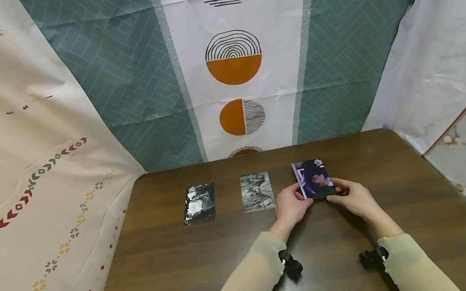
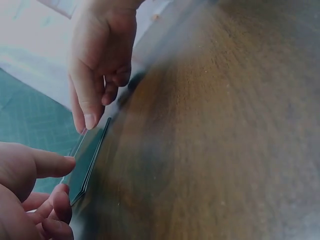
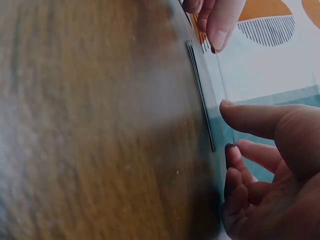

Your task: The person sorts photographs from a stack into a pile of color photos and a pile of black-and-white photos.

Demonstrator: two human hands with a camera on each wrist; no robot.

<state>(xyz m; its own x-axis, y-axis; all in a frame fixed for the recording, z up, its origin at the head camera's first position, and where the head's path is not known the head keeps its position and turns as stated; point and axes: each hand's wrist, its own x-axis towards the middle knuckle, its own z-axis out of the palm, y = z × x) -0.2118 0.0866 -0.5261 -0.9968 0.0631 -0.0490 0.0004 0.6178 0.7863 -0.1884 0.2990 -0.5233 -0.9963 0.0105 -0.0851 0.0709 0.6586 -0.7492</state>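
Note:
A photo card (image 1: pixel 314 178) with a dark and purple picture of a person is at the right of the row on the table. My left hand (image 1: pixel 291 205) pinches its left edge between thumb and fingers. On its right edge, my right hand (image 1: pixel 353 198) does the same. Seen edge-on in the wrist views, the card is slightly above a thin stack of cards (image 3: pixel 202 100) on the table. In the left wrist view, this stack (image 2: pixel 94 167) is dark and flat beneath both hands. What is printed on the stack cannot be seen.
Left of the hands lie a grey black-and-white picture card (image 1: pixel 257 192) and, farther left, a darker one (image 1: pixel 199 203). Everything lies on a brown wooden table (image 1: pixel 166 274). Patterned cloth (image 1: pixel 246 79) hangs behind the table and along both sides.

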